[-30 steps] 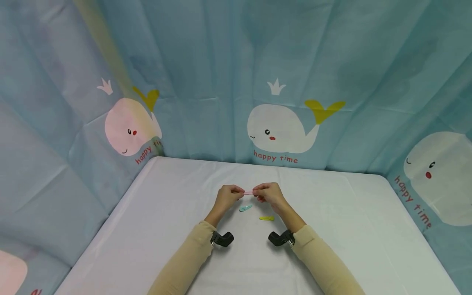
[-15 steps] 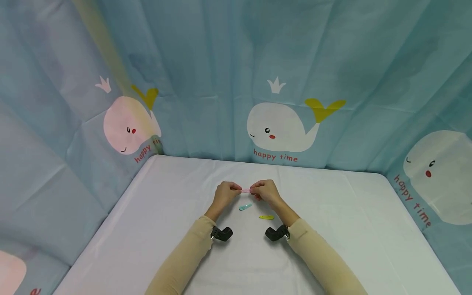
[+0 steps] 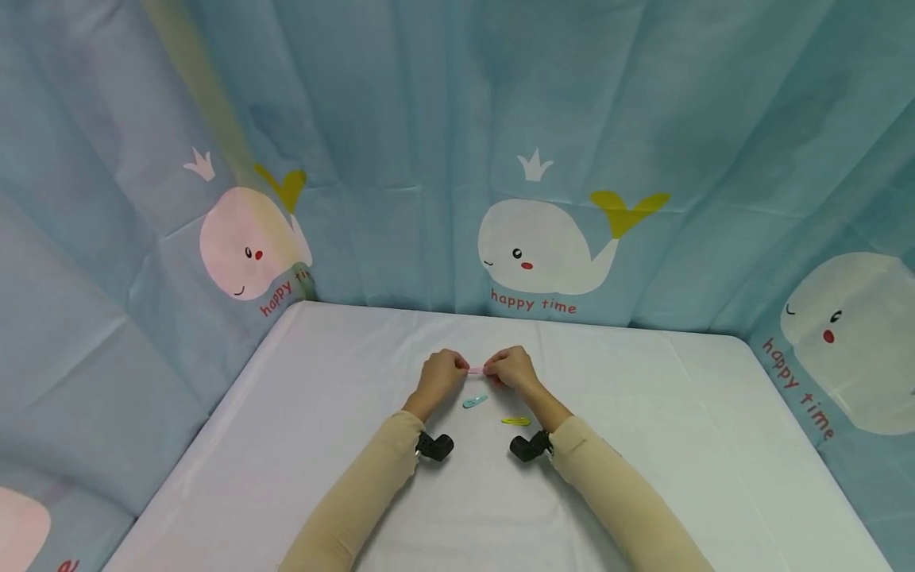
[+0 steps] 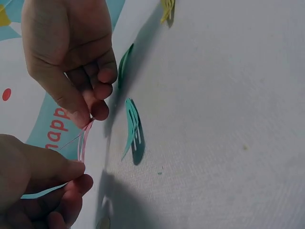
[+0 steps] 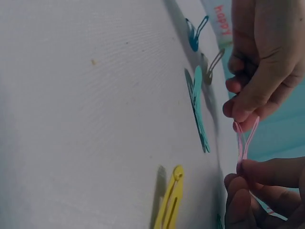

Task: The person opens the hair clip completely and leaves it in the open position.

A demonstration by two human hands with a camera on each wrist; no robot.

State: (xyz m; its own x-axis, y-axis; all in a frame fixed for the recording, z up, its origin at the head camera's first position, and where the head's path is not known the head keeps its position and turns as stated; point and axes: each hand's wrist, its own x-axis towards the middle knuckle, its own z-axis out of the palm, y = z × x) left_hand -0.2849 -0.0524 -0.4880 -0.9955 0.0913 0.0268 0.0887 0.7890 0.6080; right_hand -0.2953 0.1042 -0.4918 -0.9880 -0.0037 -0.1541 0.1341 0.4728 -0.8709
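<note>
Bench (image 3: 672, 413): spread white beneath both hands.
Left hand (image 3: 440, 375): fingers pinched the pink clip (image 3: 476, 371) at 9 o'clock.
Right hand (image 3: 513, 369): fingers pinched it at 3 o'clock.
Yellow clip (image 3: 515, 422): lay at 5 o'clock from it.
Turquoise clip (image 3: 475, 402): lay at 6 o'clock.

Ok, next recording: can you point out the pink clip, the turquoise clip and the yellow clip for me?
pink clip (image 3: 476, 371): head view, middle of its exposed stretch.
turquoise clip (image 3: 475, 402): head view, middle of its body.
yellow clip (image 3: 515, 422): head view, middle of its body.
</note>
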